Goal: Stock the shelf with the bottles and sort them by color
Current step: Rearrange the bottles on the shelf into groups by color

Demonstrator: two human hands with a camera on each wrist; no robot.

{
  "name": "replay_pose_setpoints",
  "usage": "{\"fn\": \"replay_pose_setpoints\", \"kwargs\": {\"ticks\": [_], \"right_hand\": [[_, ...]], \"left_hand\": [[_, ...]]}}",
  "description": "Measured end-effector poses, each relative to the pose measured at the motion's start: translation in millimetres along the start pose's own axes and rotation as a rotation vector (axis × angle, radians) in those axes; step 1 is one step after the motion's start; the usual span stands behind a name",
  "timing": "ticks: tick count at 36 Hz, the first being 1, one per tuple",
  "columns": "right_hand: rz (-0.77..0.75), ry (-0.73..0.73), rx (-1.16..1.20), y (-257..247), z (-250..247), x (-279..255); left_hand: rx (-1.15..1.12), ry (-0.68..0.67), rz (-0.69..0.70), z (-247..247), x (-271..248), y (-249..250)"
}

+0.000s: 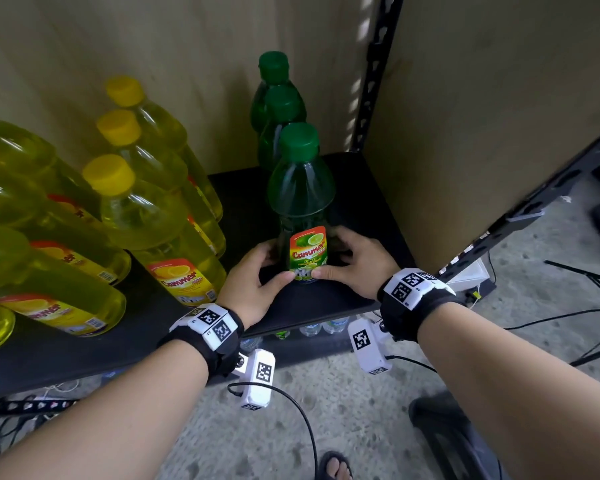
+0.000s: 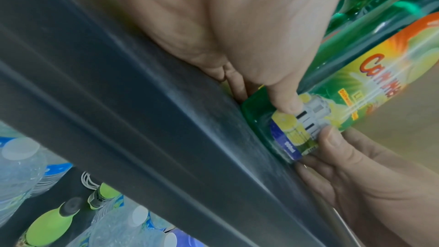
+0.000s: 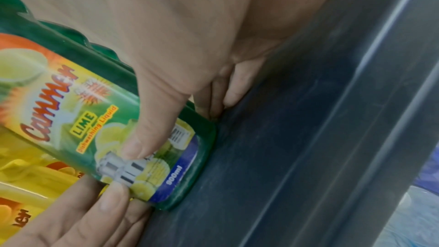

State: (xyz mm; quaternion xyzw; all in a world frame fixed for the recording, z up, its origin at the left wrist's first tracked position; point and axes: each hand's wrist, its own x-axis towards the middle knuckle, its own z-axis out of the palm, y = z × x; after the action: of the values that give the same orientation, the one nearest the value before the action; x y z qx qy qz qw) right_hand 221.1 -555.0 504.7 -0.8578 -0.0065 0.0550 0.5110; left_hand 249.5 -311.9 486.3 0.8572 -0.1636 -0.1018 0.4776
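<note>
A green lime dish-liquid bottle stands upright near the front of the black shelf. My left hand grips its base from the left and my right hand grips it from the right. Both thumbs press the lower label. The left wrist view shows the left thumb on the label of the bottle. The right wrist view shows the right thumb on the same bottle. Two more green bottles stand in a row behind it. Several yellow bottles fill the shelf's left side.
A black slotted upright and a cardboard panel bound the shelf on the right. Bare shelf surface lies right of the green row. Clear water bottles sit on the shelf below. Cables and a sandalled foot are on the concrete floor.
</note>
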Motion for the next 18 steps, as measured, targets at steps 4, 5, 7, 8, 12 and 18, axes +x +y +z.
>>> {"fn": "replay_pose_setpoints", "kwargs": {"ticks": [4,5,7,8,12,18], "right_hand": [[0.001,0.002,-0.015,-1.0,0.4,-0.1],[0.002,0.003,-0.020,-1.1,0.3,-0.3],[0.006,0.004,-0.027,-1.4,0.2,-0.7],[0.008,0.005,-0.032,-1.4,0.5,-0.7],[0.006,0.013,-0.061,-3.6,2.3,-1.5],[0.016,0.020,-0.073,-4.4,3.1,-4.0]], "left_hand": [[-0.002,0.006,-0.004,0.6,-0.9,1.2],[0.003,0.007,-0.004,1.1,-0.8,0.7],[0.018,0.007,-0.003,1.4,-0.7,-0.3],[0.025,0.007,-0.002,1.3,-0.8,-1.0],[0.042,0.010,-0.004,1.1,-0.5,-3.4],[0.061,0.022,-0.004,1.1,-0.5,-4.5]]}}
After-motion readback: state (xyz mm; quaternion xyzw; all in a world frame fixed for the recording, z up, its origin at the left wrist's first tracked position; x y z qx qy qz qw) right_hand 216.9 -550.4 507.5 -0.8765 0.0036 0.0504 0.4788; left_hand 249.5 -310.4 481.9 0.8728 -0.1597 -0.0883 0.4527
